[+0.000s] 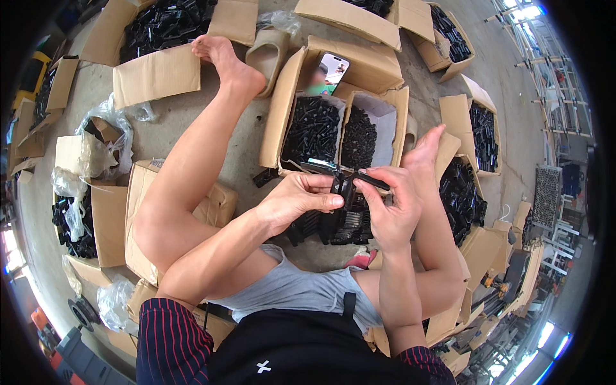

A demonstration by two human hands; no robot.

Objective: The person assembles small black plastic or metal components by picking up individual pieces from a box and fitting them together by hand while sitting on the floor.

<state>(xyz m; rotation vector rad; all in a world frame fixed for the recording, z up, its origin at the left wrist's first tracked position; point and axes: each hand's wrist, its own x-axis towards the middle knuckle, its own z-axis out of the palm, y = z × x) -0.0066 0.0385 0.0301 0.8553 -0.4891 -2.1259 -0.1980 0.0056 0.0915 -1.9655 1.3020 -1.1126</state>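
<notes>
Both my hands meet in front of my lap around black plastic parts. My left hand (292,202) is closed, its thumb and fingers pinching an upright black plastic part (344,191). My right hand (394,208) pinches a narrow black plastic piece (375,181) that touches the upright part. Whether the two are joined, I cannot tell. Just beyond is a cardboard box (271,138); its left section holds thin black pieces (312,128), its right section smaller black pieces (359,138). Below my hands lie several ribbed black parts (355,226), partly hidden.
A phone (333,70) leans inside the box's far side. Around me stand open cartons of black parts, including one at far left (163,29) and one at right (459,202). Clear plastic bags (115,298) and a sandal (266,54) lie on the floor. My bare legs flank the box.
</notes>
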